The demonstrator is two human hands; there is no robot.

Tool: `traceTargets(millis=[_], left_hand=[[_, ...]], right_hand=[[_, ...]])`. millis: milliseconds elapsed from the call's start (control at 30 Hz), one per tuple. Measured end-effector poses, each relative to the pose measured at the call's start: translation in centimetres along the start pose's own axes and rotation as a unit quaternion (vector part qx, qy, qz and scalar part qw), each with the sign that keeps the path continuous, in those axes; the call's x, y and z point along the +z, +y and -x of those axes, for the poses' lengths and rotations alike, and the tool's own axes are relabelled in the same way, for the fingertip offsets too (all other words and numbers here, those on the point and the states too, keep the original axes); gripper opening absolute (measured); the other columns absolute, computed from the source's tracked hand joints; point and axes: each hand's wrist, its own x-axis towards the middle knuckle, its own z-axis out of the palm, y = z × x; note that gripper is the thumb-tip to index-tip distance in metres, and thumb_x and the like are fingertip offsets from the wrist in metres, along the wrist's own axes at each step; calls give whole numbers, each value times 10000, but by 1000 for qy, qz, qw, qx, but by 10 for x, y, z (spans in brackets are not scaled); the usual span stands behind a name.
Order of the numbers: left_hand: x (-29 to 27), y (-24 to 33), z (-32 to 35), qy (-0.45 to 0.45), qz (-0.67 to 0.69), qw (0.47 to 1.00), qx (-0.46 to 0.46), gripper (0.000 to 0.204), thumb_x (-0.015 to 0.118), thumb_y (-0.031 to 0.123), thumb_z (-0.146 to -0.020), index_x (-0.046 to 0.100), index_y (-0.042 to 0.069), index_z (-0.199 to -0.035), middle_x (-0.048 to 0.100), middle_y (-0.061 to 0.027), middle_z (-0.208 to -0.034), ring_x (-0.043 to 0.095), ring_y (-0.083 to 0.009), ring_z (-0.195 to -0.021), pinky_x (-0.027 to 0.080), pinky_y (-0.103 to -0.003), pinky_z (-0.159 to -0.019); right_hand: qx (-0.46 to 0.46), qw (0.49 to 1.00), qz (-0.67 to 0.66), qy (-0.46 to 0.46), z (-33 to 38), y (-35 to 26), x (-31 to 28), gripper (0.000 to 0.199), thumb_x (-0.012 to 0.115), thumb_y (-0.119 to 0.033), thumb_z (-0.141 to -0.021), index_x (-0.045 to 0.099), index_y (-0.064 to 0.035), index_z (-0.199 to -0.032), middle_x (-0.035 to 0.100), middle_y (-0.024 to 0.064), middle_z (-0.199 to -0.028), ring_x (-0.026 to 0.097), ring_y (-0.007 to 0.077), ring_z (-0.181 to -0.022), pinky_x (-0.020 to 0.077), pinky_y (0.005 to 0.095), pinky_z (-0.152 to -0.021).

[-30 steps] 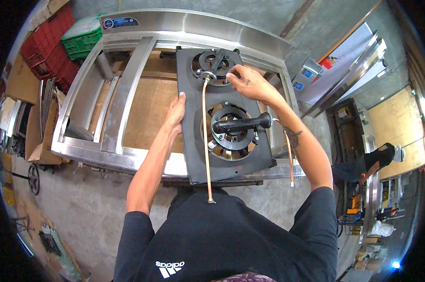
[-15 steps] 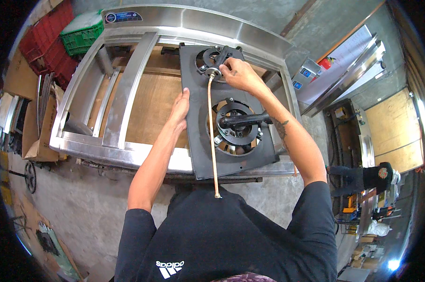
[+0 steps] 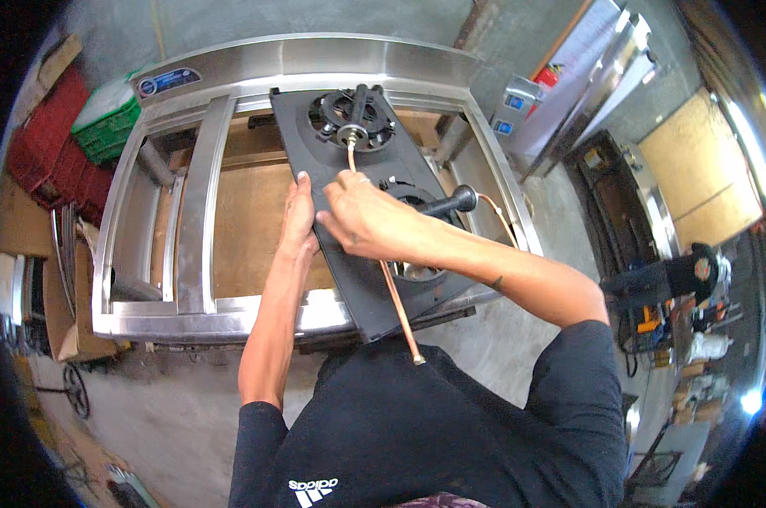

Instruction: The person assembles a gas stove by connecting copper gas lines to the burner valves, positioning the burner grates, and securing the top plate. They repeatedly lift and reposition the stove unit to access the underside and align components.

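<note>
A black burner plate (image 3: 303, 140) lies slantwise across a stainless steel stove frame (image 3: 216, 199). My left hand (image 3: 298, 216) grips its left edge, thumb up and the other fingers hidden. Set in the plate are a far ring burner (image 3: 324, 118) and a near ring burner (image 3: 396, 184), partly covered by my right forearm. A thin copper tube (image 3: 397, 306) runs from a round fitting (image 3: 352, 135) at the far burner toward my body, its nutted end past the plate. My right hand (image 3: 362, 216) closes around this tube midway. The near burner's black pipe (image 3: 451, 204) points right.
Another copper tube (image 3: 498, 214) bends down at the frame's right side. Red crates (image 3: 49, 140) and a green crate (image 3: 108, 127) stand at left, above cardboard (image 3: 82, 317). Along the right wall is a workbench (image 3: 607, 182); a person in dark clothes (image 3: 671, 279) is beyond.
My right hand has come from the fitting at the far burner down to the middle of the copper tube. The plate has turned slightly, its far end swinging left; the whole view has shifted.
</note>
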Motion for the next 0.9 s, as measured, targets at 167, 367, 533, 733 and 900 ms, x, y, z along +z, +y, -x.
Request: traceTargets(millis=[167,367,533,733,900], left_hand=[[18,10,-4,-20,-9,1000,-19,496,453,393,-1104,541,-38,-1333,659,-196,-1240,679,-284,-1079,566,-426,-947],[43,22,0,-23,19,999,-14,443,419,347,-1116,570,-35,-1284,677,-174,-1195,684,-265,-1033,572,-405,-919],[61,32,10,-44,-4,999,3,426,392,308,-1124,541,-46,-1309,664,-165,-1227,685,-266,-1041,573,-415,-960],[64,34,24,-44,47,998,0,456,357,298,-1137,480,-68,-1377,621,-214,-1325,674,-298,-1143,565,-446,-1004],[67,34,22,-40,25,999,0,482,332,330,-1143,455,-57,-1404,602,-226,-1350,656,-320,-1180,562,-461,-1016]], right_hand=[[25,993,110,-36,20,-17,9,404,656,-208,-907,608,181,-1004,594,302,-988,583,420,-948,492,492,-845],[36,971,238,-3,19,-14,19,482,650,-252,-833,629,184,-1039,621,304,-1066,586,389,-961,488,445,-841],[135,981,104,-95,7,-4,-36,401,590,-289,-954,644,90,-1073,657,285,-1041,635,416,-1034,503,479,-895],[174,977,89,91,32,95,-109,360,543,-300,-1039,657,39,-1080,700,231,-983,680,408,-937,539,465,-840],[271,955,-100,-67,51,169,-59,586,486,-471,-1059,660,85,-1127,715,298,-1055,688,426,-1050,514,485,-910]])
